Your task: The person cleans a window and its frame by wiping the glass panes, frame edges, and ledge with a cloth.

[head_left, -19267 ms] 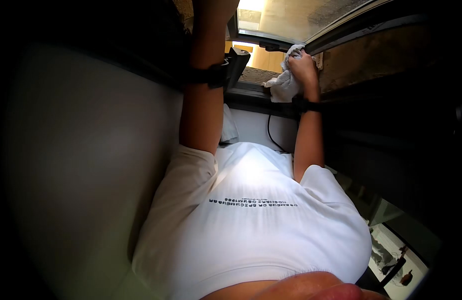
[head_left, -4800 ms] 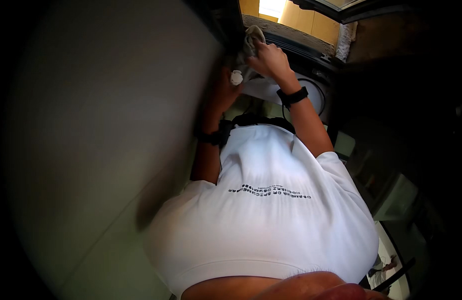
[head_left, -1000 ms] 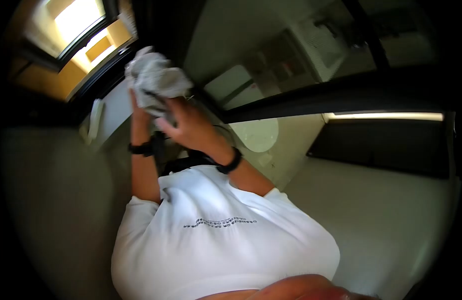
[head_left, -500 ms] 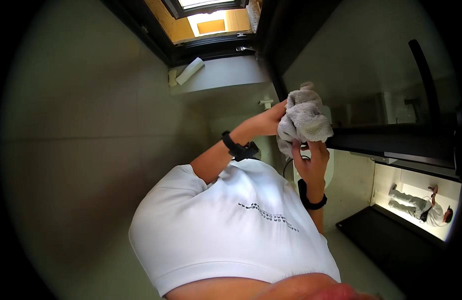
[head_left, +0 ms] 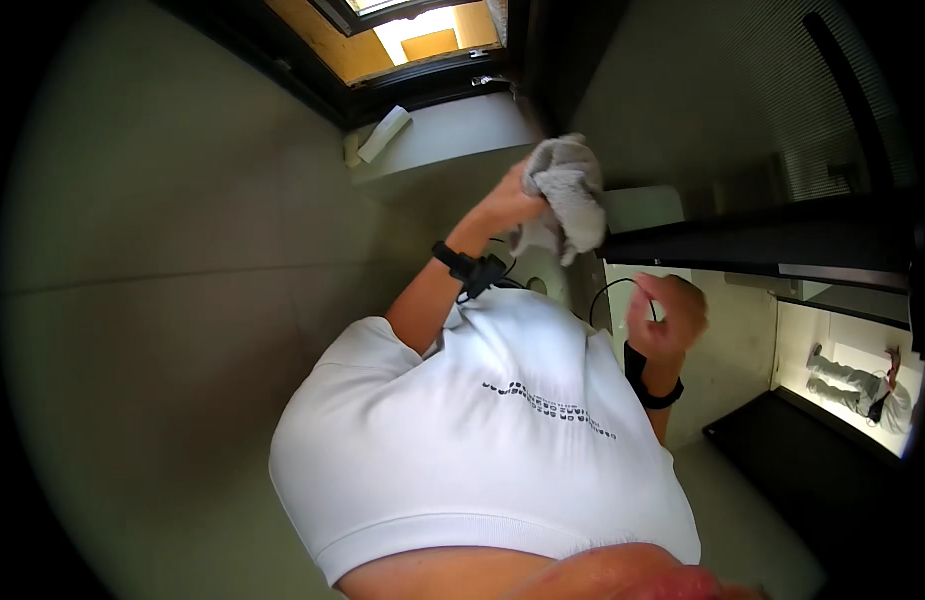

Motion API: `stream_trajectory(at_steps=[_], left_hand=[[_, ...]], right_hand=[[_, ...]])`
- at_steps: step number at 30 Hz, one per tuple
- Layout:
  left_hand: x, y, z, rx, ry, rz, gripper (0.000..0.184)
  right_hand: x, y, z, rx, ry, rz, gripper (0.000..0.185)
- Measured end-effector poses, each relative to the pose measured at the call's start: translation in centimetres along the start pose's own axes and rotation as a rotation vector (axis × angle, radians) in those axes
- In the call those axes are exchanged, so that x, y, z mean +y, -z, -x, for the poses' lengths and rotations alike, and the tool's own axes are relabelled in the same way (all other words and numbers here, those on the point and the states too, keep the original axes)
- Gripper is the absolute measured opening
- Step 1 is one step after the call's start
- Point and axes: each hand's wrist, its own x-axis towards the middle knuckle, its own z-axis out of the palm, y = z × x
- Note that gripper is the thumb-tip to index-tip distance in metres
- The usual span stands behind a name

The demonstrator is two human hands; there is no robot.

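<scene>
A crumpled grey cloth (head_left: 574, 195) hangs from my left hand (head_left: 512, 203), whose fingers are wrapped into its left side. The cloth is bunched at the top, with a loose part hanging below. To the right and lower, my right hand (head_left: 670, 312) is apart from the cloth. Its fingers are loosely curled, with a gap between thumb and forefinger and nothing visible between them. Black bands circle both wrists, and a small dark device is at the left one.
An open window (head_left: 422, 45) in a dark frame stands at the top, above a white ledge (head_left: 452, 135) with a white object (head_left: 385, 134) on it. A dark-framed glass panel (head_left: 722, 110) is at upper right. At far right a person (head_left: 857, 385) shows in a bright mirror-like panel.
Since half a second ago, my right hand has let go of the cloth and moved right. My left hand has moved left and slightly up with the cloth. Earlier, both hands were near the window frame.
</scene>
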Motion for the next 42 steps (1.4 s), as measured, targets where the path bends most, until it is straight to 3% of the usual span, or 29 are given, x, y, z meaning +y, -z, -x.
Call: stream_trajectory(at_steps=[1,3,4,6,7,9,12,15,19,22,28,30,31,33,34,37,41,42], left_hand=[[-0.6,1.0,0.0,0.064,0.038,0.039,0.062],[-3.0,3.9,0.4,0.194,0.114,0.109,0.056],[-3.8,5.7,0.7,0.242,0.148,-0.187,0.053],[-4.1,8.9,1.8,0.342,0.217,-0.782,0.047],[-3.9,9.8,2.8,0.409,0.212,-0.861,0.047],[-2.7,11.4,4.3,0.545,0.202,-1.02,0.046],[-1.5,16.0,4.9,0.657,0.268,-1.09,0.048],[-2.8,20.8,5.6,0.714,0.199,-1.258,0.052],[-6.0,25.7,4.8,0.65,0.341,-1.362,0.055],[-2.1,24.3,4.1,0.499,0.502,-0.982,0.056],[-5.1,26.4,3.9,0.544,0.429,-0.952,0.057],[-5.5,27.1,3.5,0.498,0.488,-0.997,0.057],[-5.6,27.4,3.3,0.474,0.514,-1.019,0.056],[-6.0,27.6,3.3,0.497,0.414,-1.015,0.056],[-5.9,27.4,3.4,0.5,0.368,-1.018,0.055],[-4.9,25.3,4.4,0.606,0.468,-0.994,0.046],[-4.7,21.9,8.4,0.677,0.215,-0.557,0.033],[-5.0,20.9,10.4,0.675,0.183,-0.511,0.033]], right_hand=[[0.2,0.2,0.1,0.202,0.088,0.019,0.009],[2.0,1.5,2.1,0.315,-0.02,0.075,0.012],[2.7,1.5,2.7,0.326,-0.176,-0.03,0.023],[3.5,1.9,1.8,0.279,-0.16,0.022,0.02],[3.9,1.9,1.5,0.254,-0.149,0.042,0.019],[4.7,1.4,2.1,0.252,-0.248,-0.094,0.035],[4.7,0.6,1.9,0.295,-0.378,-0.213,0.06],[4.0,-0.9,1.4,0.384,-0.375,-0.219,0.061],[4.5,-1.2,1.3,0.369,-0.481,-0.254,0.061],[5.0,-0.9,1.4,0.357,-0.483,-0.221,0.063],[6.6,0.0,2.8,0.301,-0.473,-0.204,0.065],[8.3,1.5,4.2,0.256,-0.475,-0.253,0.071],[8.7,1.7,4.0,0.332,-0.373,-0.301,0.074],[8.5,2.7,1.5,0.484,-0.166,-0.392,0.081],[8.0,4.1,0.2,0.447,-0.154,-0.349,0.084],[8.3,7.4,-3.3,0.43,-0.123,-0.243,0.087],[9.8,11.9,-7.7,0.425,-0.04,-0.466,0.08],[10.0,12.4,-8.2,0.42,0.087,-0.308,0.078]])
